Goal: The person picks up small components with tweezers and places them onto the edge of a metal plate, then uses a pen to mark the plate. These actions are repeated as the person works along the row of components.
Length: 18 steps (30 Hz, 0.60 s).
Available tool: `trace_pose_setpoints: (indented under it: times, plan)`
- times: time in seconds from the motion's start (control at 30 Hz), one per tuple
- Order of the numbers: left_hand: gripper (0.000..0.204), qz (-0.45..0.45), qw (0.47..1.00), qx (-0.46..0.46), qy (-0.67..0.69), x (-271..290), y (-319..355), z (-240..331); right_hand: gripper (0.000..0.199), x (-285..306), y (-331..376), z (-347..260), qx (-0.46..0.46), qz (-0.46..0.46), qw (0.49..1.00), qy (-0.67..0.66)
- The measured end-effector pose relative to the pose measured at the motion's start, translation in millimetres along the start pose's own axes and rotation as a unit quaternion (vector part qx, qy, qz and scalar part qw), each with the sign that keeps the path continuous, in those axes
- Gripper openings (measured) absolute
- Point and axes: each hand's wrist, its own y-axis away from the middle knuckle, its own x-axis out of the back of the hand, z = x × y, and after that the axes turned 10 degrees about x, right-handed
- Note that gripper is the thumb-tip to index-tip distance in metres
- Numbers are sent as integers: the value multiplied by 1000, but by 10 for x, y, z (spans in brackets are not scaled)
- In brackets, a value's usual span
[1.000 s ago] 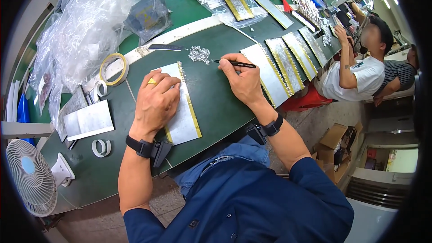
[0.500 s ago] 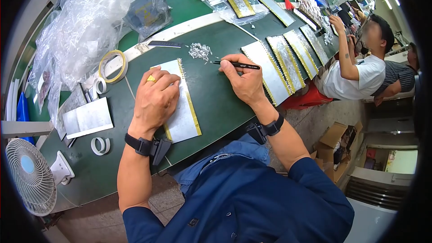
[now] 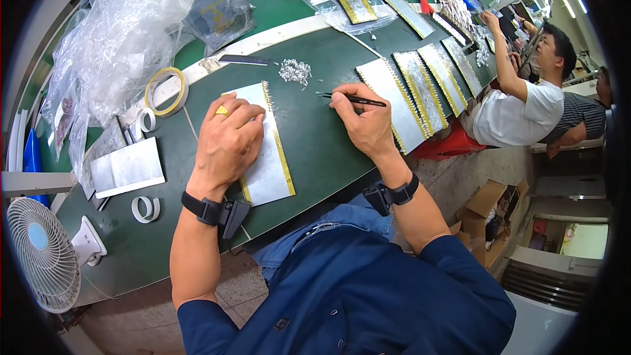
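On the green table lies a flat white panel (image 3: pixel 268 171), with yellow tape along its edges and a row of small pins at the upper right edge. My left hand (image 3: pixel 227 138), wearing a yellow ring, rests over its left part with curled fingers holding it down; the fingertips are partly hidden. Black tweezers (image 3: pixel 355 98) are pinched in my right hand (image 3: pixel 365 121), right of the panel, their tips pointing left. Above, between the hands, is a small pile of silvery-white bits (image 3: pixel 294 72), with a few loose ones near the tweezer tips.
Several similar panels (image 3: pixel 392 102) with pinned edges stand in a row at right. Tape rolls (image 3: pixel 166 92), a bare plate (image 3: pixel 128 167) and a white fan (image 3: pixel 45 253) are at left. Clear plastic bags (image 3: pixel 131 33) heap behind. A person in white (image 3: pixel 503 115) works at right.
My right hand has shifted slightly right and toward me with the tweezers, whose tips sit a little farther from the pile. My left hand stays on the panel.
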Motion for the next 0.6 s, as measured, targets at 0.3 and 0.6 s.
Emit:
trace_pose_setpoints:
  times: [0.3, 0.6]
  plan:
    - [7, 12, 1000, -8, -6, -8, -10, 14, 18, 106, 87, -41, -12, -9, 1000, -13]
    - [8, 14, 1000, -16, -9, 3, -14, 19, 18, 174, 97, -80, 19, -37, 999, -7]
